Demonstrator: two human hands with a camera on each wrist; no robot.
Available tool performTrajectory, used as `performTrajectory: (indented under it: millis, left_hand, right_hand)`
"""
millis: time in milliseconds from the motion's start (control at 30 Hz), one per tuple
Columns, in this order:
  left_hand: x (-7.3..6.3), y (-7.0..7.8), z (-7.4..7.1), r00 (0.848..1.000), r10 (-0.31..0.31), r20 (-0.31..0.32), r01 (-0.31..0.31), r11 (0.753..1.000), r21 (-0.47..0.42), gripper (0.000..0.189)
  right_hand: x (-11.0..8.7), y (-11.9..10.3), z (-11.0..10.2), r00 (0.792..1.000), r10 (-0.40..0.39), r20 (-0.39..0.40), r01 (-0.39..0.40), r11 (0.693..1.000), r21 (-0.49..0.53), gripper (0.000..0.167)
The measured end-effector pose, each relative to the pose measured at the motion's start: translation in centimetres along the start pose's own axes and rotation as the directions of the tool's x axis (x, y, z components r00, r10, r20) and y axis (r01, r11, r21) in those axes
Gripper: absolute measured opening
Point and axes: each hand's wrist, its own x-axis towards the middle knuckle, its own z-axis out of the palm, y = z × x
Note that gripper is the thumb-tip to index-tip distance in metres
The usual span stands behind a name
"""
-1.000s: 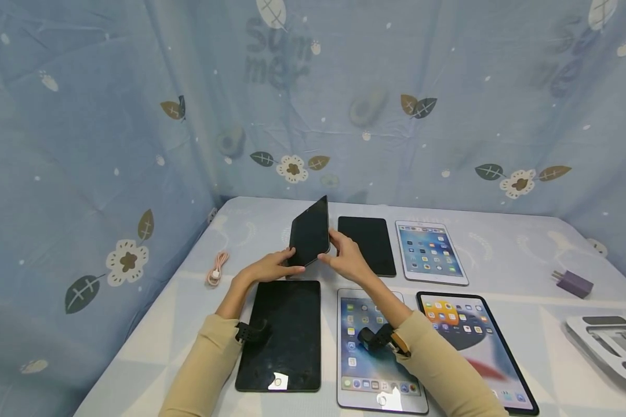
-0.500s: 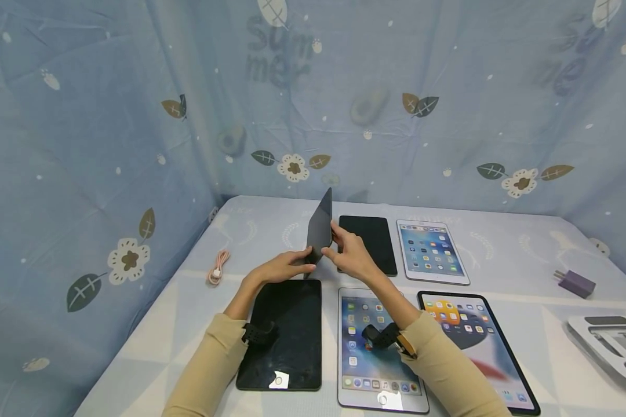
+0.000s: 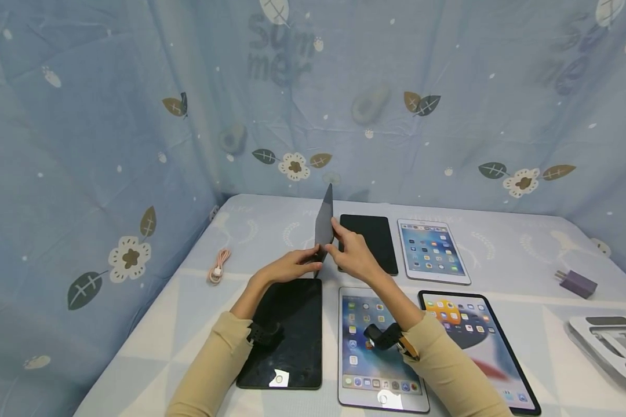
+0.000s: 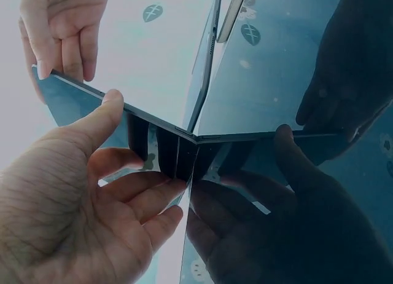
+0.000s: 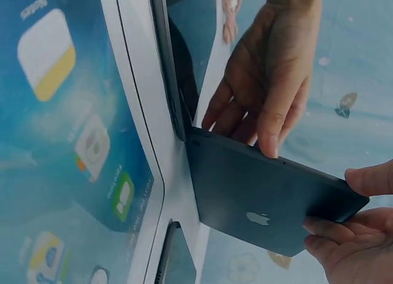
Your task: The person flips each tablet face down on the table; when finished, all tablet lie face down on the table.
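Both hands hold a dark grey tablet (image 3: 324,223), tilted up nearly edge-on to the head view, above the back left of the table. My left hand (image 3: 291,266) pinches its near lower edge, thumb on one face and fingers on the other. Higher up, my right hand (image 3: 356,253) grips the right side between thumb and fingers. An apple logo shows on the tablet's back (image 5: 245,201) in the right wrist view. Directly below the left hand lies a large black tablet (image 3: 287,347), screen dark. Behind the right hand, another black tablet (image 3: 372,240) lies flat, partly covered.
Under the right forearm lies a white tablet with its screen lit (image 3: 365,359). Further right are a black-framed lit tablet (image 3: 492,347) and a smaller white one (image 3: 433,249). A pink cable (image 3: 218,266), a purple charger plug (image 3: 578,284) and a white tray-like object (image 3: 612,344) flank them.
The held tablet has turned from showing its dark screen to nearly edge-on and shifted slightly right. The left hand has moved right with it; the right hand has followed a little.
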Motion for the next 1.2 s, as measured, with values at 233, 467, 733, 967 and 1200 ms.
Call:
performTrajectory:
  millis: [233,467,733,967,1200]
  left_hand:
    - [-0.3,0.7,-0.5,0.998,0.05,-0.037,-0.051,0.999,-0.012,0.063]
    - [-0.8,2.2,-1.7,0.987,0.112,-0.119,-0.116,0.993,-0.03,0.058]
    - [-1.7,3.6,-2.9,0.972,0.116,-0.203,-0.121,0.993,-0.011,0.06]
    - [-2.9,4.3,-4.2,0.941,0.135,-0.311,-0.148,0.989,-0.018,0.063]
    - [-3.9,4.1,-5.2,0.947,0.081,-0.312,-0.074,0.997,0.034,0.062]
  right_hand:
    - [0.0,0.1,0.5,1.0,-0.004,-0.015,0.004,1.0,0.008,0.062]
    - [0.1,1.0,1.6,0.994,-0.037,0.103,0.03,0.997,0.065,0.059]
    - [0.4,1.4,2.2,0.979,0.02,0.205,-0.034,0.997,0.066,0.056]
    - [0.8,2.1,2.9,0.957,0.083,0.278,-0.097,0.995,0.037,0.054]
    - [1.2,2.5,3.8,0.94,0.147,0.307,-0.154,0.988,-0.002,0.057]
